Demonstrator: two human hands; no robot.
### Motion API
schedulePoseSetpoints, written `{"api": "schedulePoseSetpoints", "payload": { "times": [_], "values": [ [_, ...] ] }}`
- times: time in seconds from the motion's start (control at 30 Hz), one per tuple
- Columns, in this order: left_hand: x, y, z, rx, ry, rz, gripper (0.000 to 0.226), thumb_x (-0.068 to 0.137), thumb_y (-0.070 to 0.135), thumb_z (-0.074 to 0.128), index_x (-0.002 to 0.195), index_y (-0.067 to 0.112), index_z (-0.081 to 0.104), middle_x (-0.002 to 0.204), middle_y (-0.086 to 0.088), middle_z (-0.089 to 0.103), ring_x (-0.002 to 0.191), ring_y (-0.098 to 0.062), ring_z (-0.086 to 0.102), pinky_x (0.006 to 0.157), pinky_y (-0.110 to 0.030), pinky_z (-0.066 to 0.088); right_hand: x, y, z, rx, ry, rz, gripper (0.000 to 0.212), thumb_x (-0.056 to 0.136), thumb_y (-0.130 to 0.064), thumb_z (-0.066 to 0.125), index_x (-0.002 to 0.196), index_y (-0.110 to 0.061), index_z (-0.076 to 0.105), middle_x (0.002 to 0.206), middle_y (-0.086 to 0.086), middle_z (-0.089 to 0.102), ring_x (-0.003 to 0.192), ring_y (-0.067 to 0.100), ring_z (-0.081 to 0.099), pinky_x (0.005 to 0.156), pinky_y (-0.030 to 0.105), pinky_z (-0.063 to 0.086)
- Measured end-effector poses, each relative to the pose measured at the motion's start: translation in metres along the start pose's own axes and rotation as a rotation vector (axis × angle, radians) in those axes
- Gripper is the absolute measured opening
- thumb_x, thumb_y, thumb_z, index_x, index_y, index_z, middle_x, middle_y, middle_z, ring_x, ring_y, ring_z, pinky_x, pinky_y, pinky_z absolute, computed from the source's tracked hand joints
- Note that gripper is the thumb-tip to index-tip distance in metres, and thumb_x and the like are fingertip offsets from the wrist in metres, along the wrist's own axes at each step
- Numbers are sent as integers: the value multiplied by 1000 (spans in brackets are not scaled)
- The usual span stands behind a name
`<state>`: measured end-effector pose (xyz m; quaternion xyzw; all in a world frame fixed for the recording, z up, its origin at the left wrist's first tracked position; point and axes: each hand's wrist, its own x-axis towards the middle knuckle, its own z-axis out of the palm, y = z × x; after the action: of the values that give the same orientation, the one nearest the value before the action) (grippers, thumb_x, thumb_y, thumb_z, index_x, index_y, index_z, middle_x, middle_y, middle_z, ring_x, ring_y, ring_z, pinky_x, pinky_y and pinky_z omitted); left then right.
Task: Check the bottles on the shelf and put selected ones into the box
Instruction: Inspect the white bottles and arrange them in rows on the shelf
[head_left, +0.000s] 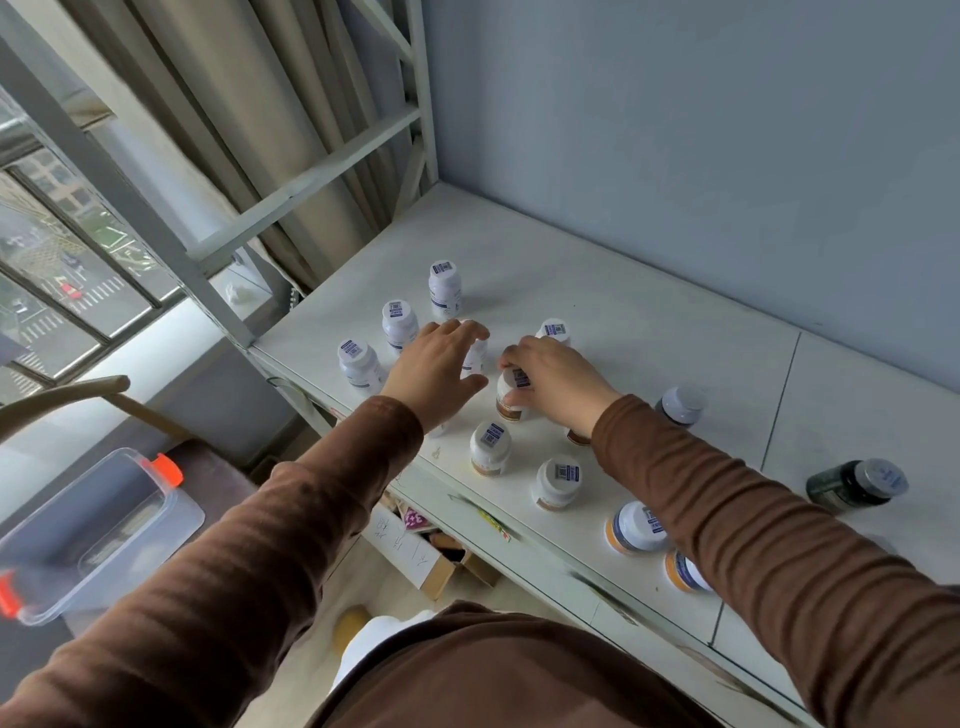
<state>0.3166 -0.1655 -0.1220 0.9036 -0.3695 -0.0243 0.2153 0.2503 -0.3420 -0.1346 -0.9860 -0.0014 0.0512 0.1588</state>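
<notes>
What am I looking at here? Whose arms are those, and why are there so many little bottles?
There is just one picture, taken by a camera worn on a person's head, so you look down at their arms the way they do. No machine here, only two hands in brown sleeves.

The white surface is a shelf against a blue wall. Lots of small white bottles with sticker codes on their caps stand on it, plus a dark bottle lying on its side on the right.

The right hand has its grip on a white bottle with a brown band, fingers curled round the cap. The left hand reaches with spread fingers over another white bottle; it isn't clear that it holds it.

Down on the left is a clear plastic box with orange clips, where chosen bottles go.
</notes>
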Motion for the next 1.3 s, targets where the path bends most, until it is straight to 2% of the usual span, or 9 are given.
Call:
{"api": "schedulePoseSetpoints", "payload": {
  "times": [0.13,0.33,0.47,0.57,0.77,0.87,1.03,1.2,1.3],
  "values": [
    [7,1,1,19,-2,18,47,88,30,70,131,21,54,129,-1,59,111,-24,52,91,-33,43,-1,5,-13,58,-9,16,46,86,-37,69,127,-20,61,121,3,59,112,24,55,90,34,44],
    [30,14,0,78,12,54,39,90,30,66,128,22,57,122,0,61,116,-23,52,88,-35,46,3,46,-50,169,316,157,24,90,-21,63,113,-17,69,107,3,66,96,20,62,83,30,45],
    [50,25,9,129,-7,60,37,89,29,65,125,23,58,119,0,60,113,-24,52,85,-34,44,15,60,-45,47,103,173,40,93,-19,61,134,-20,58,128,8,56,119,29,50,98,36,40],
    [56,28,16,143,-48,34,38,90,30,65,126,24,57,120,0,60,114,-24,50,89,-36,46,21,55,-30,3,-7,141,44,95,-15,56,137,-26,54,128,7,54,118,30,48,98,40,42],
    [57,22,20,62,-37,19,42,88,35,68,127,23,56,119,-1,61,111,-25,53,89,-36,47,18,59,-44,106,108,136,34,93,-7,52,124,-19,59,119,8,58,105,28,56,85,32,42],
    [56,21,16,-187,-2,-5,51,84,36,73,129,22,53,120,0,61,111,-20,57,92,-35,47,10,61,-81,320,211,109,30,93,-11,58,122,-18,60,117,3,62,102,22,59,87,32,45],
    [56,46,-6,-981,36,-117,39,89,26,72,122,12,57,104,4,65,97,-8,62,90,-25,49,1,39,-125,723,316,165,23,93,-27,65,109,-10,66,89,3,65,78,16,63,78,38,58],
    [53,57,-28,-1693,-293,-337,41,102,43,42,115,7,56,82,-11,56,72,-18,53,78,-31,49,5,6,-140,726,483,263,53,77,-67,65,76,-15,57,59,-9,55,58,13,50,59,33,40],
    [50,59,-30,-1799,-428,-417,40,99,43,38,100,8,57,64,-7,43,57,-17,36,59,-27,39,7,-14,-142,614,491,238,48,79,-69,62,77,-22,57,67,-10,58,64,10,52,60,27,37]
  ]
}}
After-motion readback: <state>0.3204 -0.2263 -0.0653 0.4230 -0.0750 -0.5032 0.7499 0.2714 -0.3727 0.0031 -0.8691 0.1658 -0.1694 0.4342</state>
